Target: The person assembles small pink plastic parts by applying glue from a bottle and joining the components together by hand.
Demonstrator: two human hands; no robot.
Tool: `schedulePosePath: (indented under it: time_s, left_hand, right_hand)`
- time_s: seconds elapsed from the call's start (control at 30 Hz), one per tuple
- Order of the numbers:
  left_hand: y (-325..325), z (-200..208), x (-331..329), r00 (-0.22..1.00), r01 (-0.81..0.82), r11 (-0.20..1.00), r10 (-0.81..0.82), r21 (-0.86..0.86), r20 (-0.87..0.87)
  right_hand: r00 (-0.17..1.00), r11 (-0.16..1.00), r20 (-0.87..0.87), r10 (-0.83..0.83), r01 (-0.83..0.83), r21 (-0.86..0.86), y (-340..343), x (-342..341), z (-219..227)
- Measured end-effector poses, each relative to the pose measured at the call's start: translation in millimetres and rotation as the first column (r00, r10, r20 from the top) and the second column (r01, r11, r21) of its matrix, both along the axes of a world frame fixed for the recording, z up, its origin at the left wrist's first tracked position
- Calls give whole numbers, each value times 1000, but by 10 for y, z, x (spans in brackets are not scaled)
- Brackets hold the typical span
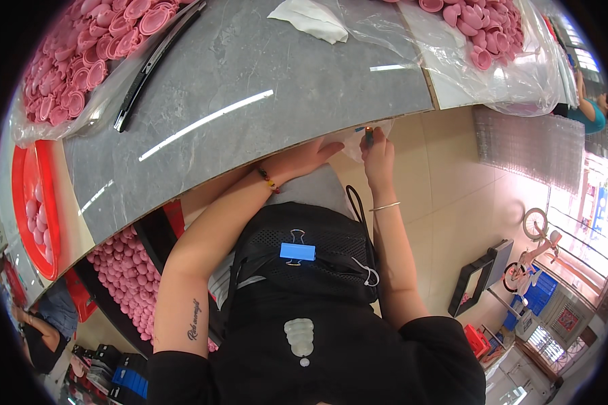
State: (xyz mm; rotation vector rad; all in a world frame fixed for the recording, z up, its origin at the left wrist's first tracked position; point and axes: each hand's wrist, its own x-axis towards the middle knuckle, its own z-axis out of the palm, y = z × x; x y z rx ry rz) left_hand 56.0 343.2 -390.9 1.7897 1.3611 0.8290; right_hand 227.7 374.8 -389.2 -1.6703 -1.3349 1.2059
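Note:
My left hand [305,159] is beside the table's near edge, over a grey-clad leg [314,189]. Its thumb stretches out to the right, and I see nothing held in it; the table edge partly covers the fingers. To its right, my right hand [378,154] is closed around a small, slim, dark green lighter [368,139] with a bright orange top. Thin clear plastic [353,150] hangs between the two hands, just off the table edge. Whether either hand touches the plastic is too small to tell.
The grey table [250,67] bears large clear bags of pink plastic cups [125,30] and pink pieces [483,27], a black strip [157,67] and a white cloth [307,19]. A red basin [35,209] and a crate of pink balls [128,277] stand at left. Another person [591,115] sits far right.

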Motion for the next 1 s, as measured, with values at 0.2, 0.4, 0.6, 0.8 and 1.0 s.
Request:
schedulePosePath:
  time_s: [0.2,0.4,0.6,0.8,1.0]
  left_hand:
    - [0,10,-3,1000,5,1000,-5,4,16]
    - [-3,22,-3,999,6,1000,-5,-10,45]
    - [4,28,-7,997,40,997,-35,-67,63]
    - [13,-10,9,1000,-3,992,7,-127,30]
    - [16,-16,17,998,-54,992,49,-114,-46]
  right_hand:
    - [1000,1000,4,-18,18,-11,2,-9,11]
    - [1000,998,-13,-28,28,-48,13,11,50]
    - [997,997,-47,-61,59,-40,20,2,29]
    - [941,975,-273,-201,165,-150,28,67,55]
    - [763,896,-471,-443,354,-269,1,227,129]
